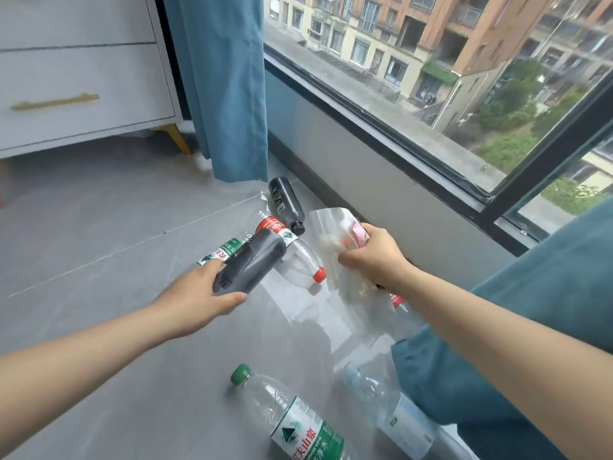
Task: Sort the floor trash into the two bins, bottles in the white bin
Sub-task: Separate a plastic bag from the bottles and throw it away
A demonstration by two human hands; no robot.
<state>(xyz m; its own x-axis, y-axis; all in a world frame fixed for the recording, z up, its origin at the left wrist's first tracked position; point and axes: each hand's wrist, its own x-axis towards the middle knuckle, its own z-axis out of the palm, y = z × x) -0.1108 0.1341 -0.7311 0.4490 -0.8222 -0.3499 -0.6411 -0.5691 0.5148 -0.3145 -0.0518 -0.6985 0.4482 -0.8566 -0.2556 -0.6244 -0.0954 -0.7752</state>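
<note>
Grey tiled floor [83,227] below a wide window [431,78]. Far left, white drawer chest [83,88]; beside it, blue curtain [225,88] hanging down to the floor. Left hand [195,297] wrapped round a dark bottle [247,260], in front of a green-labelled bottle [225,250] lying flat. Just right, red-capped bottle [298,260] on the floor; farther off, black bottle [286,204] near the wall. Right hand [371,257] clenched on crumpled plastic wrappers [331,227]. Near, green-capped bottle [292,416] and pale-labelled bottle [398,416] lying side by side on the floor. Blue fabric [547,327] at the right edge.
</note>
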